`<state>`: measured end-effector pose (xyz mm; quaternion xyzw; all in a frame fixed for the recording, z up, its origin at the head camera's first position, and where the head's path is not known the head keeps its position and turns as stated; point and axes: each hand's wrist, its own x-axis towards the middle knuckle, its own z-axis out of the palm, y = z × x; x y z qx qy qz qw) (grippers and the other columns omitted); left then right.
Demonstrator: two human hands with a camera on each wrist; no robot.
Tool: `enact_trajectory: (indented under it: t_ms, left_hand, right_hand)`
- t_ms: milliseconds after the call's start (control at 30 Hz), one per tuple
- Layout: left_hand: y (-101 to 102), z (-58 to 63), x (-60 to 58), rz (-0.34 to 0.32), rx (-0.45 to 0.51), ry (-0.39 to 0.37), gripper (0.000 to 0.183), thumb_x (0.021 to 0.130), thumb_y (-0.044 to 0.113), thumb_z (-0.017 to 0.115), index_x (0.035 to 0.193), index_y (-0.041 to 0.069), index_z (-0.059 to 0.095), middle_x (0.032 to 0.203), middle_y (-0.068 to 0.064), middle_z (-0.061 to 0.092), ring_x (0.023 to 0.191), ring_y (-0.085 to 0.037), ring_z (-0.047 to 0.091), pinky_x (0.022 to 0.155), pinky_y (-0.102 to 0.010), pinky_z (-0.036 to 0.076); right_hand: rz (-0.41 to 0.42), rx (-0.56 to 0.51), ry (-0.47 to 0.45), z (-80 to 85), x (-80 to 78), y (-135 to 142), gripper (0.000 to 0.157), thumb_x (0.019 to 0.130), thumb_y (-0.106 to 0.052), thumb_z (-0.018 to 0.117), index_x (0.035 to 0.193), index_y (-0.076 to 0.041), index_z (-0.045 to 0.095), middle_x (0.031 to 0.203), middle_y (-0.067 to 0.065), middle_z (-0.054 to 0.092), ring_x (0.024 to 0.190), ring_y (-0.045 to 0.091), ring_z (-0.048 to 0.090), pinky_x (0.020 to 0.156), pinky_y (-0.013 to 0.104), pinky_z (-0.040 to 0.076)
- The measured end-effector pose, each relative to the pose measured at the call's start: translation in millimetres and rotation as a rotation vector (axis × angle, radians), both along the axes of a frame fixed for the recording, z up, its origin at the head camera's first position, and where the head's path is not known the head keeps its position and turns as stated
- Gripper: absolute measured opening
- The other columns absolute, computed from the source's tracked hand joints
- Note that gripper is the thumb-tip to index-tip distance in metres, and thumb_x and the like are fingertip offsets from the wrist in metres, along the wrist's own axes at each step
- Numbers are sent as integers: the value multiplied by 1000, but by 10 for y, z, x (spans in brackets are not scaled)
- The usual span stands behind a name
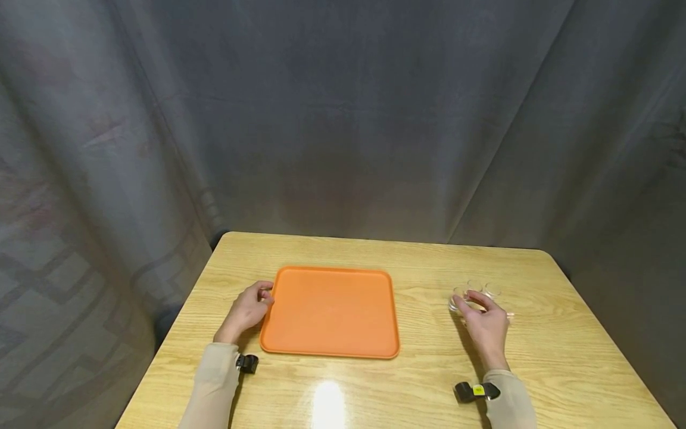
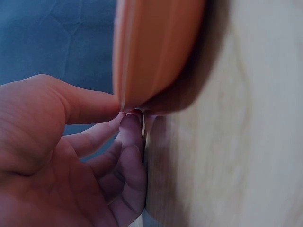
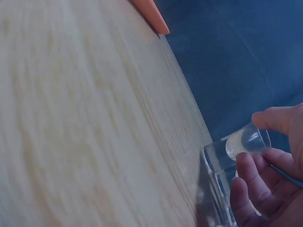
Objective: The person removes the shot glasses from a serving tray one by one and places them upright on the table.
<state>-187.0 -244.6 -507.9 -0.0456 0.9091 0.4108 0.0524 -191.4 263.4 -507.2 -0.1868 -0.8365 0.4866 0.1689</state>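
Observation:
An orange tray (image 1: 332, 313) lies flat on the table, left of the middle. My left hand (image 1: 249, 307) pinches its left rim; in the left wrist view the thumb (image 2: 90, 101) is on the upper edge and the fingertips reach under the lip. Over to the right, my right hand (image 1: 486, 330) holds a small clear cup (image 3: 251, 141) between thumb and fingers, near its rim. Below that cup, a clear, straight-edged holder (image 3: 214, 163) shows in the right wrist view, partly covered by the fingers. Other clear round rims (image 1: 493, 290) stand just beyond the right hand.
Bare wood of the table (image 1: 429, 381) lies between the tray and the cups. Grey curtains (image 1: 343, 119) hang behind the table and along both sides. A bright reflection shows on the wood near the front.

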Motion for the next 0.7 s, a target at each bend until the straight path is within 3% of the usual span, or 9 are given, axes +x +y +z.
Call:
enact_trajectory:
  t_ms: [100, 200, 700]
  left_hand:
    - [0, 5, 3, -2, 3, 0, 40, 106, 10, 56, 145, 0, 59, 113, -12, 64, 98, -25, 58, 91, -44, 47]
    - [1, 10, 5, -7, 3, 1, 41, 106, 10, 56, 145, 0, 58, 113, -12, 64, 98, -25, 59, 91, -44, 47]
    - [8, 25, 2, -6, -11, 6, 41, 105, 10, 56, 145, 0, 58, 111, -12, 64, 97, -25, 58, 90, -44, 46]
  right_hand:
    - [-18, 23, 21, 3, 9, -4, 41, 90, -27, 86, 122, -2, 78, 114, 15, 77, 67, -17, 58, 59, 12, 47]
    - [-30, 32, 27, 2, 17, 2, 42, 90, -27, 85, 122, -1, 78, 118, 21, 76, 67, -19, 56, 60, 11, 46]
    - [-45, 29, 34, -11, 32, 48, 41, 89, -25, 86, 120, 0, 77, 119, 24, 76, 62, -19, 55, 58, 11, 46]
